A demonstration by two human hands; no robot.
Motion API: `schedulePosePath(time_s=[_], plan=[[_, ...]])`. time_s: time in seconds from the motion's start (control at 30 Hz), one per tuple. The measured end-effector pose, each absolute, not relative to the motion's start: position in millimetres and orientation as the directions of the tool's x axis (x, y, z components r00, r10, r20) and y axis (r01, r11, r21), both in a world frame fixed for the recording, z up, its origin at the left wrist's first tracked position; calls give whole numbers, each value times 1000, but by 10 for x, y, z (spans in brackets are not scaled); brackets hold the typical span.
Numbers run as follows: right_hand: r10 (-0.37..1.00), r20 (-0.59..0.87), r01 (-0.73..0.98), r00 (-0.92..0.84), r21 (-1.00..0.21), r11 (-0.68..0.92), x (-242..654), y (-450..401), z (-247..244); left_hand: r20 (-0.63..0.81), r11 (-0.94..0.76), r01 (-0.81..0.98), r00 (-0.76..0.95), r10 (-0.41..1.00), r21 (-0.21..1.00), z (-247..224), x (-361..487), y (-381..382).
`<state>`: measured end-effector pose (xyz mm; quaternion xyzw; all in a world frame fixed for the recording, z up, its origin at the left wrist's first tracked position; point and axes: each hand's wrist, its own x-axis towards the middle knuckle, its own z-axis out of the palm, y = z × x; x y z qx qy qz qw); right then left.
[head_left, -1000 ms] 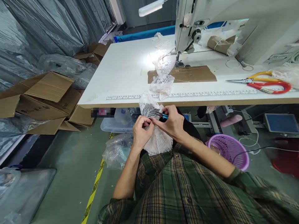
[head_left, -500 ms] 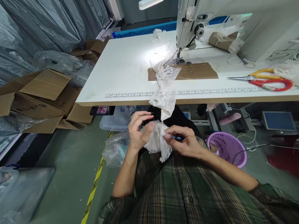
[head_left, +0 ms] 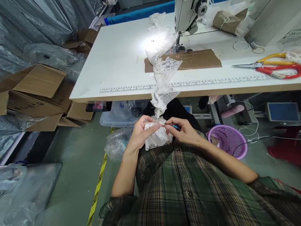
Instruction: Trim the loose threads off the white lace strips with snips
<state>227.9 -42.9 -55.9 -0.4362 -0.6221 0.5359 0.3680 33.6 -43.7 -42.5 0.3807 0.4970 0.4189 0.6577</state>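
White lace (head_left: 158, 139) is bunched over my lap at the table's front edge. From it a chain of lace pieces (head_left: 163, 75) runs up over the edge and across the tabletop towards the sewing machine needle. My left hand (head_left: 139, 135) pinches the lace from the left, thumb on top. My right hand (head_left: 185, 131) is closed at the lace's right side, its fingertips close to the left thumb. Between the right fingers shows a small blue tool (head_left: 176, 127); its working end is too small to make out.
A sewing machine (head_left: 185, 18) stands on the white table (head_left: 113, 56). A brown cardboard strip (head_left: 199, 59) lies before it, with red-and-yellow-handled scissors (head_left: 270, 66) to the right. Below are a purple basket (head_left: 229, 138) and a clear bin (head_left: 117, 114). Cardboard boxes (head_left: 42, 84) sit left.
My left hand, open beside the lace before, has closed on it. Both hands have come together, and the lace lies more gathered between them. The view has shifted slightly.
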Motion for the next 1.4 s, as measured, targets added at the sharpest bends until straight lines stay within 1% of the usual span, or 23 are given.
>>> schedulePosePath(time_s=[0.13,0.23,0.3,0.4,0.5,0.63,0.73,0.83,0.93,1.03,1.07,1.13,1.2,1.27,1.33,1.4], plan=[[926,-76,231,-370,-973,13,2270,-306,-646,-322,334,-64,154,934,940,-436,299,-438],[911,-96,271,-401,-962,18,2239,-240,-678,-259,257,34,146,955,966,-463,282,-441],[903,-86,283,-421,-958,40,2211,-207,-675,-214,207,63,139,967,976,-476,277,-441],[897,-35,282,-441,-954,102,2170,-168,-652,-181,171,84,135,974,982,-482,273,-441],[891,7,276,-455,-950,148,2136,-137,-634,-195,182,106,132,972,978,-482,268,-443],[912,3,314,-410,-938,144,2117,-118,-646,-211,198,103,136,968,975,-483,263,-440],[931,-24,338,-363,-935,107,2142,-131,-674,-207,197,87,116,971,976,-482,260,-427],[909,-69,331,-410,-940,78,2188,-164,-683,-221,211,90,124,967,973,-477,254,-414],[881,-54,344,-470,-930,127,2224,-203,-649,-233,221,87,161,959,971,-470,251,-404],[905,-9,360,-426,-919,160,2237,-231,-602,-239,227,88,157,958,970,-452,255,-399],[913,9,338,-407,-927,160,2237,-234,-593,-242,229,96,152,958,969,-442,257,-398],[911,64,239,-407,-955,174,2226,-229,-588,-249,232,118,160,955,966,-418,260,-398],[888,147,112,-435,-970,215,2203,-208,-602,-260,237,137,194,946,962,-395,260,-402],[877,206,35,-435,-969,245,2172,-180,-630,-287,260,139,235,929,956,-380,260,-408],[889,197,7,-414,-975,220,2142,-159,-662,-315,293,120,266,911,948,-373,264,-414],[907,143,-8,-396,-988,152,2121,-157,-688,-323,309,94,283,903,946,-370,273,-417]])
